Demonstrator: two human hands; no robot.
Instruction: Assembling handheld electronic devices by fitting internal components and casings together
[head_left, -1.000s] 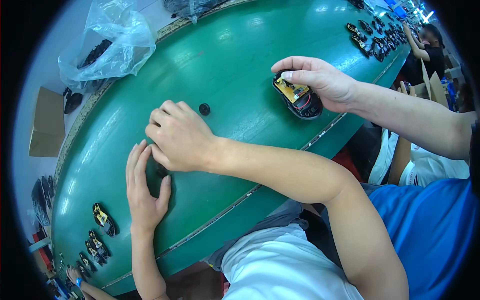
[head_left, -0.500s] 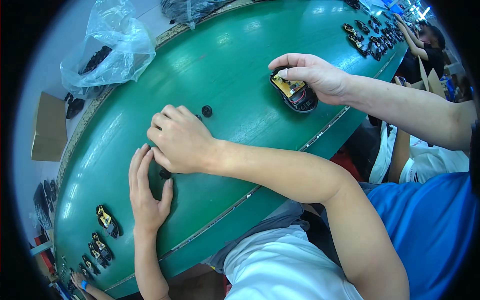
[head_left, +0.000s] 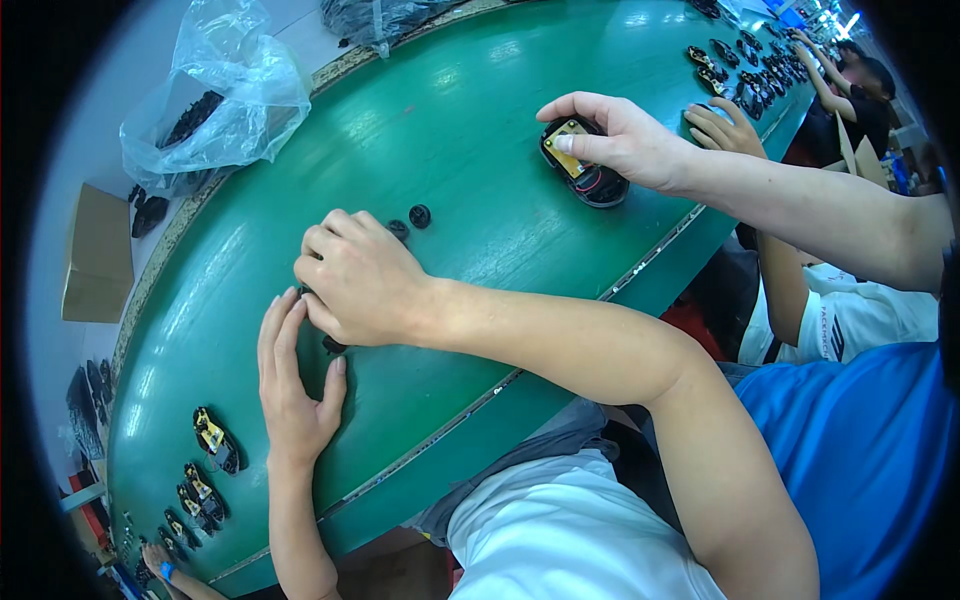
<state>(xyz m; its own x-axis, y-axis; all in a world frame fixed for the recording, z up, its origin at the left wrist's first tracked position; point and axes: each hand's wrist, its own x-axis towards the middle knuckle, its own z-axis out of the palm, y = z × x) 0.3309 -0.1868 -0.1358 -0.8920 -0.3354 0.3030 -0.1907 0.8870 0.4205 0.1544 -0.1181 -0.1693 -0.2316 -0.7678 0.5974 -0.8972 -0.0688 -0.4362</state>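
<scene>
My left hand [head_left: 298,405] rests on the green surface, fingers stretched and thumb apart. Its fingertips meet the curled fingers of my right hand [head_left: 362,280], which is bent over from the right. A bit of something dark shows between the fingertips, but what my right hand holds is hidden under it. A small round black part [head_left: 334,345] lies partly covered between my left thumb and right hand. Beyond my right knuckles lie two more small round black parts: a nearer one [head_left: 398,230] and a farther one [head_left: 420,216].
A co-worker's hand [head_left: 625,145] holds an opened black device with a yellow board [head_left: 568,150]. Another person's hand [head_left: 725,128] reaches in behind. Opened black devices [head_left: 215,440] line the lower left; several more [head_left: 760,80] sit far right. A plastic bag [head_left: 225,110] and carton [head_left: 100,255] stand beyond the edge.
The small round black parts have shifted slightly right and away. The co-worker's device has moved a little up and left, and another hand has appeared behind it. My hands have hardly moved.
</scene>
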